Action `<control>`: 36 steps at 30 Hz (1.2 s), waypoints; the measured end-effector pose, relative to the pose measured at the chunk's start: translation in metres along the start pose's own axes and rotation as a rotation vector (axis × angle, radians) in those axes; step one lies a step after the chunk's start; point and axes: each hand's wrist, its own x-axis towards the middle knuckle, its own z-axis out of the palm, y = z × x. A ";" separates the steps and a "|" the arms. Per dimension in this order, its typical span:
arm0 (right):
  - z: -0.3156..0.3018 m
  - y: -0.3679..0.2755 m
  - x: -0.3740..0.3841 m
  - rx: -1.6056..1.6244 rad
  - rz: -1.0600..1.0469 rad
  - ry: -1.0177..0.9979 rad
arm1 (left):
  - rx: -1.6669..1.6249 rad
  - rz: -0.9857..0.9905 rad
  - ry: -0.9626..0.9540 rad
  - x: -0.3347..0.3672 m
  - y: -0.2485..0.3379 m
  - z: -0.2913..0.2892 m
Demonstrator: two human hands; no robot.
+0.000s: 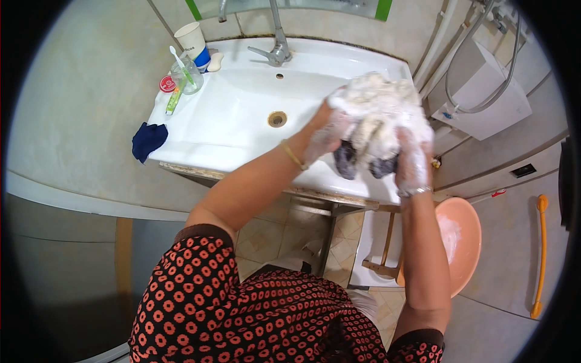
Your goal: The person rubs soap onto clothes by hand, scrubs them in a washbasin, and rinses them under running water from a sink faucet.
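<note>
Over the right side of the white washbasin [242, 133], both hands grip a soft, bulky white bundle [387, 100] thick with suds. Two dark grey parts hang from its lower side. My left hand [330, 132] clasps its left side, foam on the fingers and a yellow band on the wrist. My right hand [414, 160] holds the right side, wet and foamy, with a bracelet at the wrist. Foam and slight blur hide several fingertips and the bundle's exact kind.
At the basin's left stand a paper cup [191, 41], a glass jar [190, 78] with a toothbrush, a toothpaste tube [173, 100] and soap [215, 62]. A navy cloth [149, 141] hangs over the edge. The faucet [278, 51] is at the back; an orange basin [463, 242] sits lower right.
</note>
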 end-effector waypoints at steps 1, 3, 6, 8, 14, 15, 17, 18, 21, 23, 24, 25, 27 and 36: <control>0.011 0.011 0.005 0.015 -0.004 -0.034 | -0.047 -0.033 0.043 -0.006 0.009 -0.011; 0.027 0.024 0.012 0.009 -0.032 -0.083 | -0.087 -0.053 0.070 -0.012 0.017 -0.036; 0.037 0.055 0.031 -0.076 -0.117 -0.153 | 0.413 0.074 0.155 -0.018 0.032 -0.067; 0.039 0.070 0.040 -0.175 -0.201 -0.173 | 0.611 -0.040 0.228 -0.027 0.047 -0.069; 0.034 0.140 0.047 -0.279 -0.044 -0.048 | 1.000 -0.077 0.272 -0.051 0.020 -0.126; 0.038 0.135 0.041 -0.369 -0.052 -0.049 | 0.959 -0.088 0.272 -0.056 0.018 -0.135; 0.037 0.128 0.043 -0.372 0.019 -0.069 | 0.901 -0.087 0.277 -0.057 0.019 -0.134; 0.038 0.127 0.045 -0.370 0.088 -0.088 | 0.873 -0.162 0.293 -0.060 0.020 -0.135; 0.046 0.132 0.052 -0.390 0.117 -0.146 | 0.736 -0.242 0.283 -0.061 0.028 -0.153; 0.037 0.144 0.075 -0.537 0.128 -0.259 | 0.660 -0.381 0.256 -0.060 0.030 -0.179; 0.035 0.161 0.086 -0.544 0.133 -0.259 | 0.642 -0.431 0.127 -0.068 0.026 -0.204; 0.034 0.175 0.098 -0.887 0.115 -0.306 | 1.045 -0.488 -0.008 -0.071 0.024 -0.216; 0.041 0.187 0.110 -1.265 0.159 -0.414 | 1.351 -0.760 -0.114 -0.078 0.019 -0.243; 0.104 0.258 0.124 -1.480 0.319 -0.164 | 0.249 -1.211 0.324 -0.069 0.035 -0.239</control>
